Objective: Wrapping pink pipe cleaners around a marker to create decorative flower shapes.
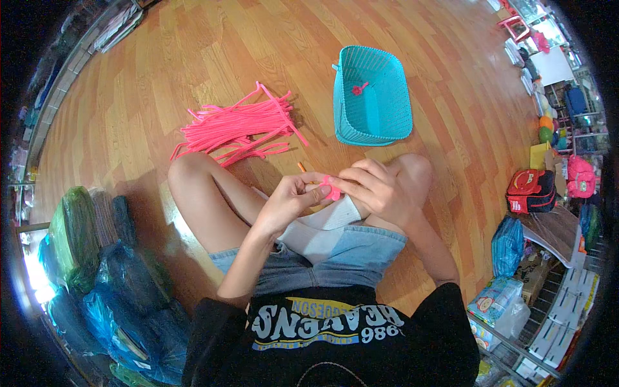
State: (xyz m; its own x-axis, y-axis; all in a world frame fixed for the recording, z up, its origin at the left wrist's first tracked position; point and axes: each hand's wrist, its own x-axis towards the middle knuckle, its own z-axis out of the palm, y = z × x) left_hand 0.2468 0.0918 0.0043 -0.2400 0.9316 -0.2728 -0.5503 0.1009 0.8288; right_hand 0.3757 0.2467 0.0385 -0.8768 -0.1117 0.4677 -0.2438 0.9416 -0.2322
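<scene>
A small pink piece of bent chenille stem [332,194], looped like petals, is pinched between both hands above my crossed legs. My left hand [292,196] grips it from the left with thumb and index finger. From the right, my right hand [370,186] holds its upper edge with the fingertips. An orange stick, perhaps a pencil [302,167], shows just beyond my left hand; whether it is held or lies on the floor I cannot tell. A pile of pink chenille stems [237,125] lies on the floor ahead, left of centre.
Ahead to the right stands a turquoise plastic basket [375,126] with one small pink flower shape [358,90] inside. Plastic-wrapped bundles [123,290] crowd the left side. Along the right are a red and black bag [531,191], a blue plastic bag [508,244] and loaded shelves.
</scene>
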